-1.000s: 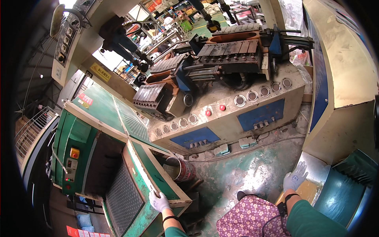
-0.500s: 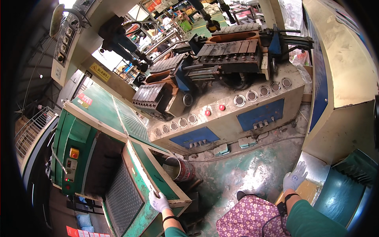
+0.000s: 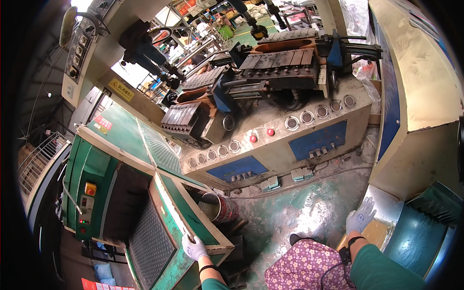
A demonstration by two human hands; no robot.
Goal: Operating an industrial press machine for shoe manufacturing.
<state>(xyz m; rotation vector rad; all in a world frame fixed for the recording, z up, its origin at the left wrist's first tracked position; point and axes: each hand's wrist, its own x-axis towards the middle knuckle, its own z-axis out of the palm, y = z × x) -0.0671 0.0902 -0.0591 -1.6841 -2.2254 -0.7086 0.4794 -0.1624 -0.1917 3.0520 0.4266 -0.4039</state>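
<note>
My left hand (image 3: pixel 195 248), in a pale glove, rests on the cream edge of a green machine (image 3: pixel 169 212). Its thumb and forefinger are apart, and nothing shows in its grasp. On the right, my gloved right hand (image 3: pixel 360 216) lies with fingers stretched out over a shiny metal sheet (image 3: pixel 387 205). A brown cardboard-like piece (image 3: pixel 382 235) is beside that wrist. Next to it a blue-green chute or conveyor surface (image 3: pixel 416 239) slopes toward the lower right. Both hands hold nothing that I can see.
Ahead stands a large cream machine (image 3: pixel 278 166) with clamps, round gauges and two red buttons (image 3: pixel 270 131). A bucket (image 3: pixel 225 209) sits by the green machine's side. Two foot pedals (image 3: pixel 270 183) lie on the floor, near a cable. A tall cream cabinet (image 3: pixel 430 72) rises on the right.
</note>
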